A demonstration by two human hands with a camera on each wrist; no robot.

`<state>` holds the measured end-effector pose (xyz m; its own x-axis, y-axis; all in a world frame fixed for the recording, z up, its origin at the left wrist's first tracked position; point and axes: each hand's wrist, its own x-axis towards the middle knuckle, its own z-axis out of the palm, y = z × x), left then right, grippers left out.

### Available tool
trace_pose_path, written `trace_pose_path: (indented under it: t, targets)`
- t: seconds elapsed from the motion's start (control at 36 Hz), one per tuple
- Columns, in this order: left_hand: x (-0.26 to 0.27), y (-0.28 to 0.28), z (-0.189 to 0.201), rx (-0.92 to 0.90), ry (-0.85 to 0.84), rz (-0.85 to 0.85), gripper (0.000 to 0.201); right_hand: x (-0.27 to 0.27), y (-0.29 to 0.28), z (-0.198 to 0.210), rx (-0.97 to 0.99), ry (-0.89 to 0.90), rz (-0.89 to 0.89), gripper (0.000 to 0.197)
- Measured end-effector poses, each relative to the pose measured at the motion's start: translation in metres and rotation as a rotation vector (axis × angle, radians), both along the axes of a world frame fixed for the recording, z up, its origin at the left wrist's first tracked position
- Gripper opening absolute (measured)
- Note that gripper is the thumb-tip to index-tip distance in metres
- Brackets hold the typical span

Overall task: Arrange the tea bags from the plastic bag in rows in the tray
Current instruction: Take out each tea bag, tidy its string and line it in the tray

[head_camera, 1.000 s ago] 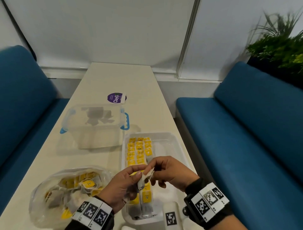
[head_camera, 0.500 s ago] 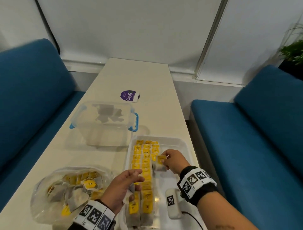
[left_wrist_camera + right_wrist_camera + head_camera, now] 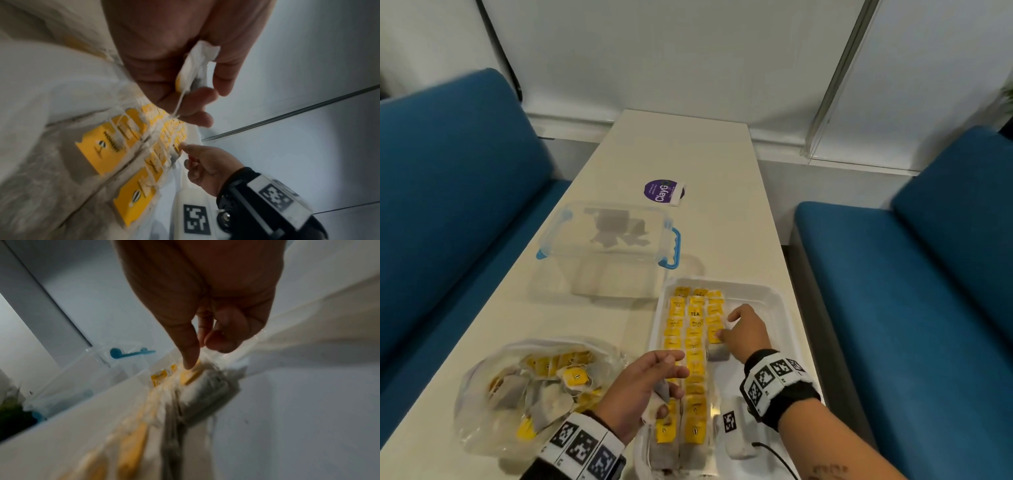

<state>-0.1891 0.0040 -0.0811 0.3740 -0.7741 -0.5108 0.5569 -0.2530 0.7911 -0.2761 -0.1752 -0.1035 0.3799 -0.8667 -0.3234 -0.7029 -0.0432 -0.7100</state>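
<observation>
Three rows of tea bags lay in the tray, the right hand pressing one soft, light, tearable bag flat, the left hand apparently pinching another; best taken by the paper body.

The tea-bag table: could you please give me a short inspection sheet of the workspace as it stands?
Surface: long pale table.
Job's things: white tray with three rows of tea bags, the third shorter; plastic bag with loose bags.
Clutter: lidded clear box; purple sticker.
Hands: left hand holds a tea bag; right hand fingertip presses the newest bag in the third row.
Cables: black cable from a white marked device.
Surroundings: blue benches, white walls.
</observation>
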Motion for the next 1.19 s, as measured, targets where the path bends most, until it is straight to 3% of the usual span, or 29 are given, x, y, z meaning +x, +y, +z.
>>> trace_pose_path:
  t: [0.11,0.28,0.36,0.5,0.64,0.81,0.94,1.06,1.19]
  targets:
    - [0.000,-0.001,0.002,-0.015,0.070,0.036,0.037,-0.008,0.006,0.020,-0.010,-0.144,0.060,0.023]
    - [0.000,-0.003,0.008,-0.047,0.134,0.039,0.056,-0.020,0.049,0.076,0.192,-0.256,0.531,0.022]
    - [-0.004,-0.004,0.015,-0.066,0.134,0.027,0.058,-0.022,0.069,0.084,0.175,-0.240,0.615,0.027]
    - [-0.008,-0.003,0.021,-0.074,0.105,-0.058,0.059,-0.023,0.091,0.081,0.017,-0.242,0.620,0.031]
    - [-0.014,0.004,0.028,-0.093,0.148,-0.142,0.062,-0.026,0.100,0.075,0.006,-0.209,0.618,0.033]
    - [-0.008,0.017,0.031,-0.082,0.017,-0.151,0.041,-0.034,0.100,0.068,0.057,-0.322,0.345,0.028]
    - [-0.006,0.024,0.029,-0.024,-0.171,-0.157,0.049,-0.040,0.099,0.063,0.029,-0.356,0.203,0.027]
    - [-0.007,0.025,0.028,-0.009,-0.303,-0.119,0.008,-0.044,0.102,0.065,0.043,-0.384,0.180,0.025]
    - [-0.006,0.026,0.026,0.001,-0.374,-0.083,0.010,-0.047,0.106,0.069,-0.016,-0.352,0.182,0.029]
